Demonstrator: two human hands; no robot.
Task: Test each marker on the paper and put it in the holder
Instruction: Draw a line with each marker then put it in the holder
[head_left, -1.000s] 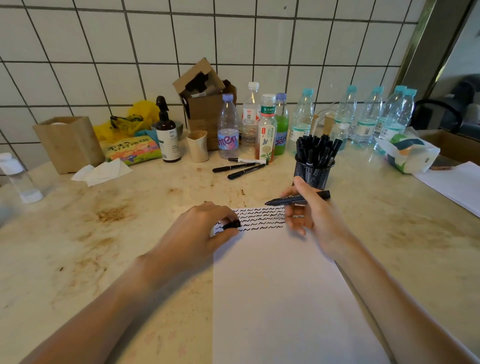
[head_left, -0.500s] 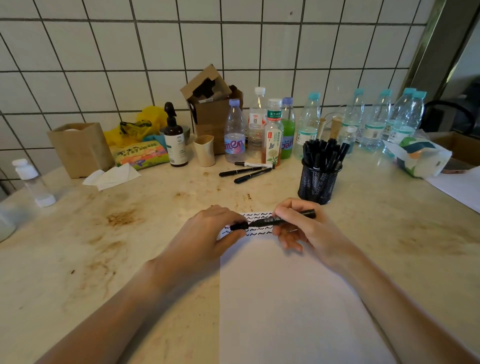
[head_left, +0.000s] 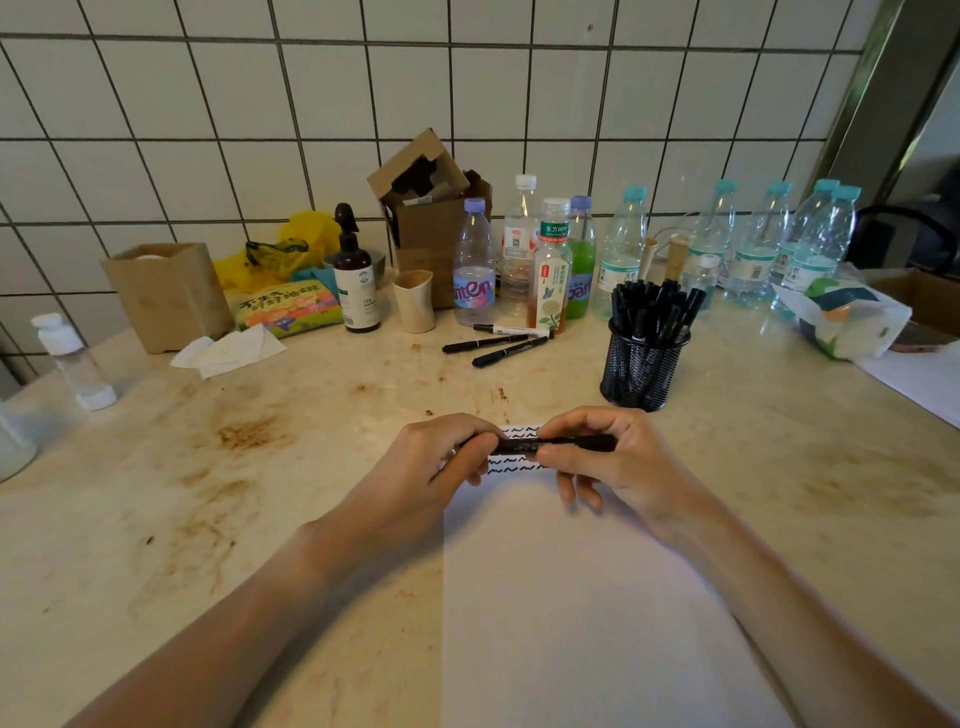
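The left hand (head_left: 436, 462) grips the left end of a black marker (head_left: 550, 445), fingers curled round it. The marker lies level above the top of the white paper (head_left: 571, 597), over rows of wavy test lines. The right hand (head_left: 608, 462) pinches its right half. Behind, a black mesh holder (head_left: 641, 371) stands on the desk (head_left: 208, 493), full of markers.

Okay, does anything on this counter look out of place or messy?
Yes. Three markers lie loose on the countertop instead of standing in the mesh holder. Brown stains blotch the surface, and a crumpled tissue lies beside the brown box.
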